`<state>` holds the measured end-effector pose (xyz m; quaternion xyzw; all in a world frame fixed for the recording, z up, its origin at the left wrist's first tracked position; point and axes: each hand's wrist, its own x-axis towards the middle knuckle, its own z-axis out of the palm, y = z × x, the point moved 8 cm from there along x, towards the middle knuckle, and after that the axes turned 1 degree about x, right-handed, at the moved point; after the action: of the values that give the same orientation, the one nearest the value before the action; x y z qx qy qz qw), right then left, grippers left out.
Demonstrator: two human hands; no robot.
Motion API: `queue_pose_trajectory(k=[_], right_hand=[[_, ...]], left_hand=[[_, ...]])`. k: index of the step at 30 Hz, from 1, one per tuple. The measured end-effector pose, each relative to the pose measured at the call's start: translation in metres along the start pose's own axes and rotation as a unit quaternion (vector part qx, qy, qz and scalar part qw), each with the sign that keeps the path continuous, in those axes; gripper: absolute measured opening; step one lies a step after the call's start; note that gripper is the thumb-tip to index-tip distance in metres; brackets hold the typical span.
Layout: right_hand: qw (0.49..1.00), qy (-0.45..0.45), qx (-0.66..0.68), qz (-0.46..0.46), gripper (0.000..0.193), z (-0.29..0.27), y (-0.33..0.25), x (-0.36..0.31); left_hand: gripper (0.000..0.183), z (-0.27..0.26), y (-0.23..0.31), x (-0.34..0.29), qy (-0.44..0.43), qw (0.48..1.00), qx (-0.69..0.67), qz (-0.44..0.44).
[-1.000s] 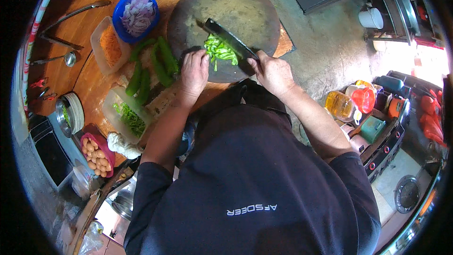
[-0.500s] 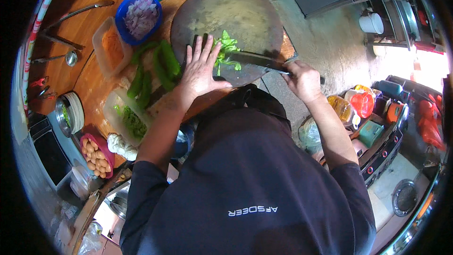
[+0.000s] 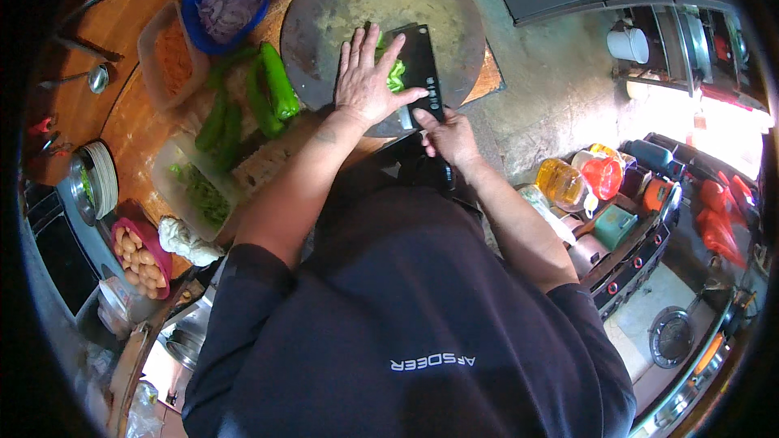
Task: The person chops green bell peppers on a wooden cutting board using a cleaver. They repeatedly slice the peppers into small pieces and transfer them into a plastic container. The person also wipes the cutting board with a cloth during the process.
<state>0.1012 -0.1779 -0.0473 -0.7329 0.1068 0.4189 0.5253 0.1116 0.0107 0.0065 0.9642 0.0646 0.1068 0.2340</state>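
My right hand (image 3: 451, 139) grips a cleaver (image 3: 423, 69) with a broad dark blade at the near side of the round chopping board (image 3: 324, 12). The blade's wide face shows now. Chopped green pepper (image 3: 396, 78) lies between the blade and my left hand (image 3: 367, 85). That hand is open over the pieces, fingers stretched away from me, the thumb reaching to the blade. Its palm and fingers partly hide the pepper pieces. Whole long green peppers (image 3: 272, 89) lie on the table to the left of the board.
Left of the board stand a blue bowl of sliced onion (image 3: 231, 0), a container of orange shreds (image 3: 172, 57) and a container of green strips (image 3: 199, 195). Farther left are a ladle (image 3: 99, 77), stacked plates (image 3: 101, 178) and a pink basket of eggs (image 3: 142, 259). Oil bottles (image 3: 564, 185) stand at right.
The cleaver has swung from lying crosswise to pointing away from me, its wide face now showing. My right hand has moved left and closer to my left hand. The whole view has shifted slightly.
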Motion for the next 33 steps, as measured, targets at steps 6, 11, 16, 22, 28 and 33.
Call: queue_pose_trajectory(k=[6,11,16,22,28,33], right_hand=[[0.997,-0.063,-0.047,-0.025,0.028,0.064,-0.01,0.006],[0.978,-0.161,-0.114,-0.07,0.02,0.125,-0.048,-0.022],[0.915,-0.317,-0.217,-0.125,0.021,0.241,-0.087,-0.067],[0.769,-0.329,-0.418,-0.354,0.035,0.359,-0.102,-0.085],[0.879,-0.318,-0.32,-0.155,0.023,0.272,-0.071,-0.044],[0.944,-0.169,-0.252,-0.125,0.019,0.148,-0.096,-0.034]], left_hand=[[0.043,-0.006,-0.032,-0.015,0.213,0.973,-0.074,-0.052],[0.03,-0.085,-0.062,-0.059,0.35,0.921,-0.116,-0.123],[0.039,-0.19,-0.11,-0.153,0.444,0.877,0.016,-0.182],[0.035,-0.236,-0.217,-0.258,0.432,0.818,0.046,-0.377],[0.033,-0.242,-0.266,-0.272,0.34,0.841,0.251,-0.34],[0.028,-0.22,-0.214,-0.204,0.201,0.925,0.164,-0.279]])
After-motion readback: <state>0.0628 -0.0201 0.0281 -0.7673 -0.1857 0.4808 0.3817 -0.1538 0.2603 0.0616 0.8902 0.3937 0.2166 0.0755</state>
